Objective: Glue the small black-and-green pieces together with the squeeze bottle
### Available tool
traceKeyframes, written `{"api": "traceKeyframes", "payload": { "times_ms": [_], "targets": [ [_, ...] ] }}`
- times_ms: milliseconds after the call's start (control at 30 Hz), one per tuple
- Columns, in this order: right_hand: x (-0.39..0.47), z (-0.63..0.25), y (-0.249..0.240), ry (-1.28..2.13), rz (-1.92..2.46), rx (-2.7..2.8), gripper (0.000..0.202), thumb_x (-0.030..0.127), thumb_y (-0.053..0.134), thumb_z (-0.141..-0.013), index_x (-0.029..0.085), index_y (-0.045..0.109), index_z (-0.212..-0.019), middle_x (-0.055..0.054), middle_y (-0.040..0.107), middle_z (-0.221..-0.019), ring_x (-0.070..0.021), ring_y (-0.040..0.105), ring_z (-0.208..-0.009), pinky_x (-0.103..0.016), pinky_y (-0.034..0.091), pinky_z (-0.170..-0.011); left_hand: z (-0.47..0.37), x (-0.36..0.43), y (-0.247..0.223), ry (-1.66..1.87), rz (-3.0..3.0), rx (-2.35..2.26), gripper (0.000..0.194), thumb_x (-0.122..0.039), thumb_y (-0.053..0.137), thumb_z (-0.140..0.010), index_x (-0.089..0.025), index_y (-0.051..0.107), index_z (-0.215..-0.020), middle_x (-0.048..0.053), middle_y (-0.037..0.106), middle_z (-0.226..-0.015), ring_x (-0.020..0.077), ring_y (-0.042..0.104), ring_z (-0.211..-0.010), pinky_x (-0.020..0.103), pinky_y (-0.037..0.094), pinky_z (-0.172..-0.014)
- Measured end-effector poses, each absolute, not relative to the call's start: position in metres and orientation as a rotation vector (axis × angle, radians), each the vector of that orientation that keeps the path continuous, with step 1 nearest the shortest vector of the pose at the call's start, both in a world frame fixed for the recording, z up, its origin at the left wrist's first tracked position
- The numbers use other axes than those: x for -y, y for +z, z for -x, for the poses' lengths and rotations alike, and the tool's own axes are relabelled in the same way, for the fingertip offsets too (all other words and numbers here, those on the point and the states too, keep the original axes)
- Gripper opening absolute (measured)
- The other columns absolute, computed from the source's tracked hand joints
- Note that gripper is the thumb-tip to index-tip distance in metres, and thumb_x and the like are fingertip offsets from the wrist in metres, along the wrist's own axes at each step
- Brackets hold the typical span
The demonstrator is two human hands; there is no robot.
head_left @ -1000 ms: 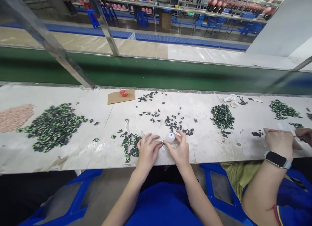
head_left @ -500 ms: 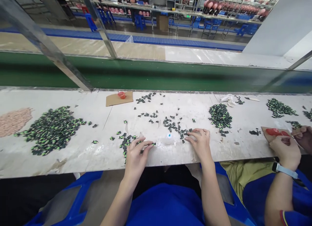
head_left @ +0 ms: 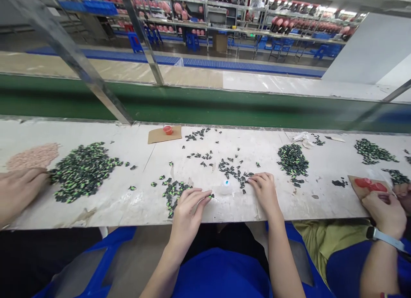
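Note:
My left hand (head_left: 189, 208) pinches a small black-and-green piece (head_left: 211, 196) between thumb and fingertips, just above the table's near edge. Beneath and left of this hand lies a loose cluster of black-and-green pieces (head_left: 171, 194), partly hidden by it. My right hand (head_left: 266, 193) has its thumb and index finger closed on a small black piece at the right end of a scatter of slim black pieces (head_left: 231, 171). Between both hands stands a small whitish translucent container with a blue tip (head_left: 226, 186).
A large black-and-green heap (head_left: 85, 171) and a pink heap (head_left: 34, 156) lie left, near another person's hand (head_left: 21, 193). Cardboard (head_left: 157, 136) carries a red cup (head_left: 167, 129). Another heap (head_left: 293, 159) lies right, beyond which a co-worker's hands (head_left: 387, 210) work by red cups (head_left: 375, 186).
The view has tilted up slightly and shifted left. Another person's hand has come in at the left by the heaps. My right thumb and index finger have drawn together at the black pieces.

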State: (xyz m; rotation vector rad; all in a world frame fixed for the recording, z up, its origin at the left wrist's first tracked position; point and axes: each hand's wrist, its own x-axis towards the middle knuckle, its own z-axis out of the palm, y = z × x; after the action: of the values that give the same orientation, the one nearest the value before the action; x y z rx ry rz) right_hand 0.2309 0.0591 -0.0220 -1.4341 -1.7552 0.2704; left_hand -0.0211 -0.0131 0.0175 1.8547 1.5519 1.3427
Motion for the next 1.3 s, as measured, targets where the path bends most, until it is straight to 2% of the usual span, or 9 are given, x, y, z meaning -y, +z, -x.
{"api": "traceKeyframes", "payload": {
  "times_ms": [100, 200, 300, 467, 567, 667, 1067, 1300],
  "targets": [
    [-0.053, -0.225, -0.015, 0.380, 1.400, 1.550, 0.030, 0.046, 0.055, -0.089, 0.022, 0.072, -0.082, -0.008, 0.073, -0.091, -0.0268, 0.062, -0.096, -0.046, 0.051, -0.085, 0.019, 0.014, 0.019, 1.367, -1.834, -1.532, 0.018, -0.028, 0.057, -0.089, -0.027, 0.073, -0.096, 0.004, 0.072, -0.086, 0.0214, 0.063, -0.092, 0.036, 0.056, -0.076],
    [-0.041, -0.216, -0.006, 0.577, 1.435, 1.324, 0.032, 0.046, 0.053, -0.089, 0.019, 0.070, -0.096, -0.008, 0.073, -0.086, -0.0218, 0.069, -0.076, -0.038, 0.056, -0.072, 0.014, 0.015, 0.022, 1.385, -1.827, -1.500, 0.017, -0.027, 0.057, -0.089, -0.026, 0.072, -0.097, 0.004, 0.072, -0.087, 0.0212, 0.062, -0.092, 0.035, 0.056, -0.077],
    [-0.027, -0.207, 0.004, 0.666, 1.445, 1.305, 0.036, 0.044, 0.050, -0.091, 0.018, 0.069, -0.106, -0.007, 0.072, -0.082, -0.0174, 0.067, -0.063, -0.033, 0.057, -0.062, 0.009, 0.014, 0.027, 1.392, -1.846, -1.470, 0.018, -0.025, 0.056, -0.090, -0.026, 0.072, -0.099, 0.005, 0.072, -0.086, 0.0208, 0.061, -0.090, 0.035, 0.055, -0.077],
    [-0.001, -0.187, 0.026, 0.726, 1.335, 1.522, 0.031, 0.034, 0.053, -0.091, 0.021, 0.067, -0.115, -0.005, 0.072, -0.084, -0.0188, 0.070, -0.074, -0.032, 0.059, -0.067, 0.003, 0.014, 0.035, 1.383, -1.926, -1.439, 0.019, -0.021, 0.055, -0.091, -0.024, 0.071, -0.101, 0.004, 0.072, -0.085, 0.0200, 0.061, -0.088, 0.034, 0.054, -0.077],
    [0.008, -0.175, 0.037, 0.729, 1.245, 1.616, 0.022, 0.028, 0.059, -0.088, 0.022, 0.069, -0.106, -0.004, 0.075, -0.085, -0.0195, 0.073, -0.079, -0.031, 0.060, -0.074, 0.002, 0.015, 0.036, 1.335, -1.949, -1.471, 0.019, -0.021, 0.055, -0.091, -0.024, 0.070, -0.102, 0.005, 0.072, -0.087, 0.0203, 0.061, -0.090, 0.034, 0.053, -0.079],
    [0.011, -0.168, 0.043, 0.687, 1.146, 1.708, 0.013, 0.023, 0.061, -0.088, 0.023, 0.072, -0.094, -0.003, 0.075, -0.087, -0.0187, 0.072, -0.080, -0.029, 0.059, -0.074, 0.002, 0.016, 0.035, 1.327, -1.960, -1.510, 0.016, -0.021, 0.057, -0.090, -0.023, 0.069, -0.100, 0.004, 0.072, -0.089, 0.0207, 0.062, -0.092, 0.034, 0.052, -0.081],
    [0.007, -0.164, 0.042, 0.667, 1.015, 1.852, 0.023, 0.017, 0.056, -0.091, 0.024, 0.071, -0.107, -0.006, 0.070, -0.088, -0.0173, 0.067, -0.082, -0.029, 0.057, -0.072, 0.003, 0.017, 0.034, 1.311, -2.066, -1.422, 0.018, -0.015, 0.054, -0.091, -0.024, 0.066, -0.100, 0.002, 0.074, -0.088, 0.0213, 0.060, -0.093, 0.037, 0.049, -0.082],
    [0.005, -0.166, 0.044, 0.793, 1.058, 1.919, 0.019, 0.020, 0.054, -0.092, 0.021, 0.069, -0.104, -0.007, 0.072, -0.092, -0.0186, 0.067, -0.084, -0.030, 0.056, -0.074, 0.006, 0.016, 0.032, 1.253, -2.093, -1.399, 0.020, -0.011, 0.051, -0.090, -0.024, 0.065, -0.095, 0.000, 0.073, -0.084, 0.0205, 0.060, -0.090, 0.036, 0.045, -0.081]
  ]
}}
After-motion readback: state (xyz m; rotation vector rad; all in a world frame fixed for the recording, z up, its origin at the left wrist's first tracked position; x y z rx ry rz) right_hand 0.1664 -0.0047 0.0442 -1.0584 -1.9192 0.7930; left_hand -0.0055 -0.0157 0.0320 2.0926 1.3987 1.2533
